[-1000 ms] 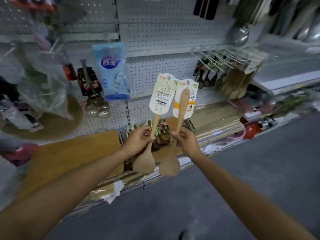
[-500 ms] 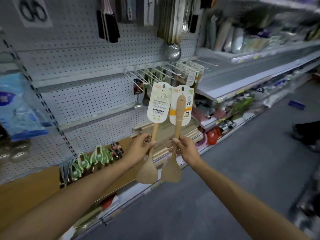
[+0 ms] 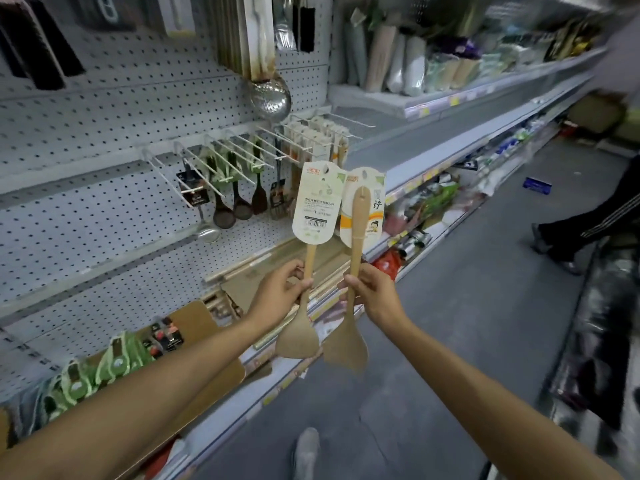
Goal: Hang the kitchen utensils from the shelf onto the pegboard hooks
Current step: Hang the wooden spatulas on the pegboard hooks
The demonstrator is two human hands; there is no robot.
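Setting: a shop aisle with a grey floor, a white pegboard wall and stocked shelves running away to the right
Pegboard hooks: a row of white wire prongs jutting from the pegboard; dark ladles and carded wooden tools hang on them
Left hand: fingers curled round the handle of the left wooden spatula, blade down, its cream label card turned up just below the hooks
Right hand: fingers wrapped round the handle of the right wooden spatula, blade down, beside the other, card with an orange band behind the handle
Steel skimmer: hangs above the hooks
Lower shelf: below the hooks, green-carded goods and a brown board
Passer-by: dark trousered legs far right of the hooks
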